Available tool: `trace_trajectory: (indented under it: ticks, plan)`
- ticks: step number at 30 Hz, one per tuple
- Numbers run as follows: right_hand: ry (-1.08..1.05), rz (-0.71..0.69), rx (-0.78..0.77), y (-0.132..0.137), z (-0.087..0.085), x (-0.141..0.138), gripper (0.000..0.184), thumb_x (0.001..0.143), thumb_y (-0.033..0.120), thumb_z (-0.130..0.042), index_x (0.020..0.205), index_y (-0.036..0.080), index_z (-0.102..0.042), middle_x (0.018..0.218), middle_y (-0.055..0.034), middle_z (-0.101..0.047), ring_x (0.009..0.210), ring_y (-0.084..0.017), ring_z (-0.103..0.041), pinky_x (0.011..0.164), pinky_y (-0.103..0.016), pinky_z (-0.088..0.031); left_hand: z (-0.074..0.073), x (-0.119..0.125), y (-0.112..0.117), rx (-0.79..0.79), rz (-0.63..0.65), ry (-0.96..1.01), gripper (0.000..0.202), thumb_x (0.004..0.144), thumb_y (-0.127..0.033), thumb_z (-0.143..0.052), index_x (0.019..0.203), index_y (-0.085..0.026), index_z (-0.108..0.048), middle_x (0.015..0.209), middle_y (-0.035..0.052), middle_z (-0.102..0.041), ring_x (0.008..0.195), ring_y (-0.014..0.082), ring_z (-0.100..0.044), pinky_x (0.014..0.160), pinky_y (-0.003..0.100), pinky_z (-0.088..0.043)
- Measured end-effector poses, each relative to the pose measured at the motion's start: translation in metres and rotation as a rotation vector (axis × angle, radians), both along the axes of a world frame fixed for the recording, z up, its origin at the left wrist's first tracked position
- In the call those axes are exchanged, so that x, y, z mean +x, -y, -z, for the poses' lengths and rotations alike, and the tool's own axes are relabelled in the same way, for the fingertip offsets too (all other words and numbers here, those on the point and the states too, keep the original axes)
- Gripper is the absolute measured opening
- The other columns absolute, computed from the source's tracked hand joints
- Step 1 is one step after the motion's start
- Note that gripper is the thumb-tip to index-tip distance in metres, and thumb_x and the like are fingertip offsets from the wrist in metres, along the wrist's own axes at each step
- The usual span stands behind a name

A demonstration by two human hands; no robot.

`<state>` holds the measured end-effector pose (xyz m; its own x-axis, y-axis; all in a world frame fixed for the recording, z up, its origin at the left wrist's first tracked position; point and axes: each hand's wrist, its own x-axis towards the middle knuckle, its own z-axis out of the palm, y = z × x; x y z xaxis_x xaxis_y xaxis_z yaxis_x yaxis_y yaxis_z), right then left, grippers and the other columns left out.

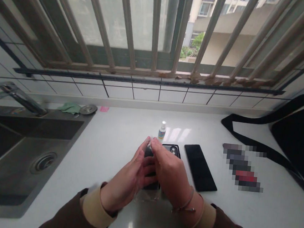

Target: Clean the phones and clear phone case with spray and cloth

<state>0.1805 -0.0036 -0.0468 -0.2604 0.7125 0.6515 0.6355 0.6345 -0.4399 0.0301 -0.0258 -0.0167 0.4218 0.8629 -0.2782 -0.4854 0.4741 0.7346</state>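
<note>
My left hand (pixel 124 183) and my right hand (pixel 170 169) meet over the counter, fingertips close together. Between them they hold a thin clear plastic piece (pixel 146 199), possibly a sleeve or cover; its exact kind is unclear. Fingers show in the gap between my hands, and a dark flat rectangular thing (pixel 150 186) lies behind or below them, mostly covered. Just past my right hand is a black phone case (pixel 174 151) with camera openings, partly hidden. A small white spray bottle (pixel 162 131) stands upright beyond my fingertips. To the right lies a black phone (pixel 200 167), screen up.
At left is a steel sink (pixel 67 152) with a faucet (pixel 24 98). A green cloth (pixel 69 108), a metal drain lid (pixel 88 109) and a pink scrap (pixel 104 109) lie behind it. A pixelated item (pixel 240 169) and a black strapped bag (pixel 297 135) are at right.
</note>
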Motion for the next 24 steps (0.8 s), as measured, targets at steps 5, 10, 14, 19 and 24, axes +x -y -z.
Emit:
trace_trajectory:
  ticks: [5, 10, 14, 19, 24]
  plan:
    - [0.018, -0.027, 0.059, 0.004, -0.006, 0.001, 0.056, 0.104, -0.003, -0.043, 0.155, 0.012, -0.058, 0.156, -0.0186, -0.062, 0.149, -0.024, -0.058, 0.121, -0.044, -0.056, 0.003, 0.001, -0.001, 0.019, -0.001, 0.052, 0.073, 0.111, -0.064, -0.042, 0.175, -0.039, -0.019, 0.147, 0.0172, -0.067, 0.13, 0.0342, -0.067, 0.107, 0.054, -0.051]
    - [-0.026, -0.077, 0.074, 0.006, -0.005, -0.005, 0.046, 0.107, 0.002, -0.046, 0.148, 0.009, -0.063, 0.152, -0.02, -0.066, 0.146, -0.024, -0.061, 0.121, -0.042, -0.056, 0.009, 0.002, -0.002, 0.012, -0.037, 0.095, 0.068, 0.11, -0.064, -0.046, 0.172, -0.039, -0.032, 0.159, 0.0138, -0.06, 0.143, 0.0333, -0.058, 0.114, 0.051, -0.048]
    - [-0.155, -0.111, -0.01, 0.009, -0.006, -0.01, 0.034, 0.109, 0.008, -0.048, 0.136, 0.013, -0.068, 0.147, -0.0186, -0.071, 0.139, -0.023, -0.067, 0.118, -0.038, -0.058, 0.012, 0.001, -0.004, 0.011, -0.085, 0.09, 0.062, 0.11, -0.061, -0.05, 0.167, -0.038, -0.044, 0.162, 0.0104, -0.058, 0.147, 0.032, -0.054, 0.116, 0.048, -0.049]
    - [-0.243, -0.124, -0.157, 0.011, -0.01, -0.009, 0.029, 0.11, 0.01, -0.046, 0.129, 0.019, -0.066, 0.155, -0.0159, -0.065, 0.145, -0.023, -0.062, 0.118, -0.041, -0.057, 0.01, 0.0, -0.004, 0.013, -0.051, 0.073, 0.063, 0.11, -0.062, -0.047, 0.169, -0.038, -0.041, 0.156, 0.0114, -0.063, 0.143, 0.0322, -0.059, 0.115, 0.05, -0.051]
    - [-0.244, -0.252, -0.145, 0.01, -0.008, -0.01, 0.025, 0.109, 0.01, -0.05, 0.126, 0.018, -0.065, 0.152, -0.0167, -0.068, 0.145, -0.022, -0.062, 0.121, -0.041, -0.054, 0.004, -0.002, -0.005, -0.014, -0.159, 0.043, 0.068, 0.109, -0.06, -0.053, 0.171, -0.039, -0.035, 0.147, 0.0113, -0.069, 0.133, 0.0295, -0.068, 0.116, 0.05, -0.052]
